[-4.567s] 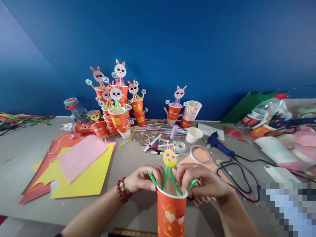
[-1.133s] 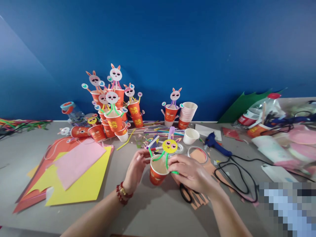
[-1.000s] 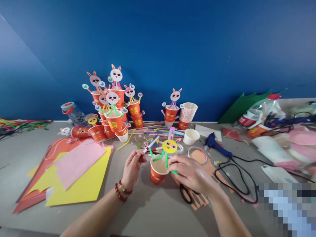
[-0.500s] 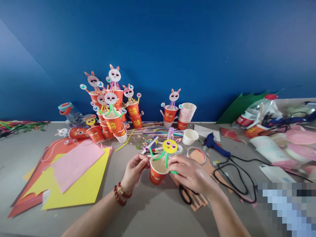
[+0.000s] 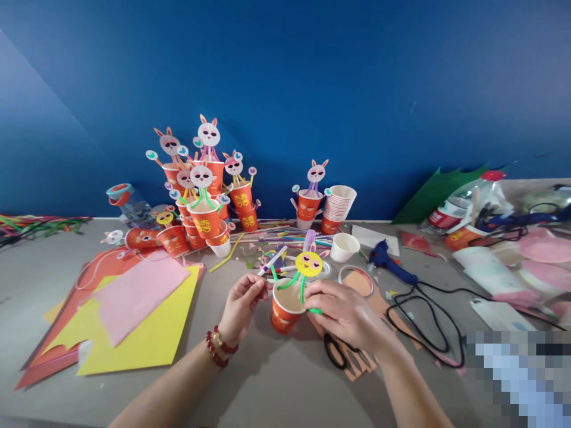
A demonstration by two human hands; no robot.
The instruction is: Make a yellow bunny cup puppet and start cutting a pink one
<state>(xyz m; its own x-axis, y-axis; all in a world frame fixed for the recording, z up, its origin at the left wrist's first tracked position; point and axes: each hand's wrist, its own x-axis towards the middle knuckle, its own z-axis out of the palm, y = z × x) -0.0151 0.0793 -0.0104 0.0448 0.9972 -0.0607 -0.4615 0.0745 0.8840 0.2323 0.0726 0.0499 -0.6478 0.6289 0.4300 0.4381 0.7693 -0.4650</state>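
Cup point(image 5: 285, 320), centre of frame, is coated-looking paper, smooth, slight sheen. Yellow face point(image 5: 309, 265) above it: flat paper, matt. Green limbs point(image 5: 302, 292): plastic or fuzzy wire, too small to tell. Yellow sheet point(image 5: 147, 336) and pink sheet point(image 5: 138, 294), left: matt paper. Tabletop point(image 5: 267, 398): smooth, low gloss. Wall point(image 5: 285, 77), top: smooth, soft sheen. Glue gun point(image 5: 396, 263), right of centre: plastic. Bottle point(image 5: 448, 209), far right: clear glossy plastic.

The front cup point(image 5: 285, 316) is orange, its bunny face point(image 5: 308, 264) yellow, its stems point(image 5: 302, 290) green.
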